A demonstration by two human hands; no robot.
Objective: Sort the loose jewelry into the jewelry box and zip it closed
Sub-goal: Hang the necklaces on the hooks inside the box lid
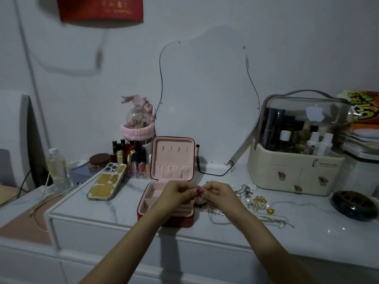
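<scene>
My left hand (176, 193) and right hand (217, 194) meet fingertip to fingertip over the right edge of the jewelry box (167, 204), and between them they cover what I am pinching. Both sets of fingers are curled inward on something small; a beaded bracelet (198, 202) of dark and pale beads hangs just under them, but I cannot tell which hand has hold of it. My left wrist hides part of the box's tray.

The box stands open on the counter (114, 208), red outside and pink inside, its lid (173, 158) upright behind the tray. The lid lining shows a row of small hooks above a gathered pocket. The tray has a few compartments and ridged ring rolls along the front; I can make out nothing in them.

To the right of the box, the loose jewelry (254, 199) lies in a tangle on the counter: pearl strands, thin chains, gold pieces, too blurred to count. Further right, a cream organizer (295, 171) with a clear domed cover holds bottles. A phone (107, 181) lies face down left of the box.
</scene>
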